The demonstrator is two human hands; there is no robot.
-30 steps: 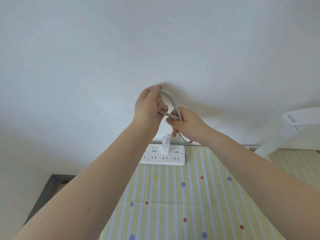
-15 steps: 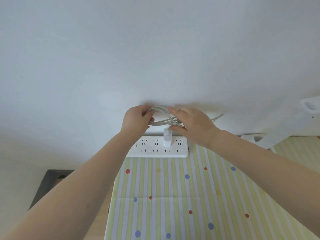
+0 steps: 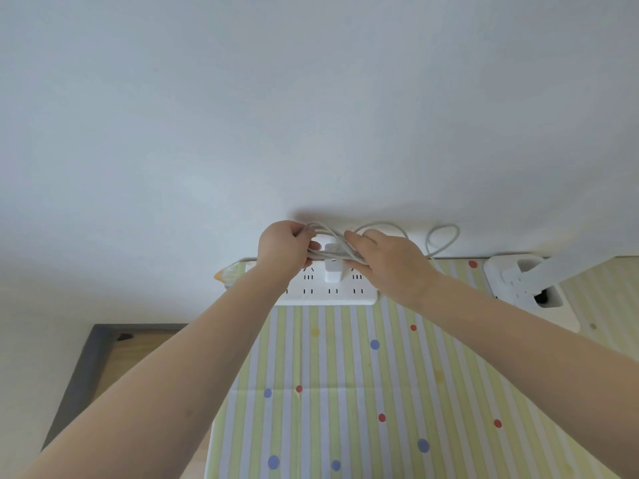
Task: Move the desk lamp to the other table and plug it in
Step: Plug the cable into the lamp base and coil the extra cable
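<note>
A white power strip (image 3: 332, 295) lies at the far edge of the table (image 3: 345, 392), against the wall, with a white plug adapter (image 3: 332, 275) seated in it. My left hand (image 3: 283, 248) and my right hand (image 3: 387, 264) are both closed on a bundle of the lamp's white cable (image 3: 332, 250) just above the strip. Loose loops of that cable (image 3: 442, 240) lie along the wall to the right. The white desk lamp (image 3: 525, 285) stands at the right, its base on the table and its arm running out of view.
The table wears a cloth with green and white stripes and coloured dots. A plain white wall (image 3: 311, 115) rises right behind the strip. To the left, below the table, are a wooden floor and a dark grey skirting board (image 3: 83, 371).
Both hands came down with the cable from in front of the wall to just above the power strip. More cable loops lie out to the right. The lamp base has come into view.
</note>
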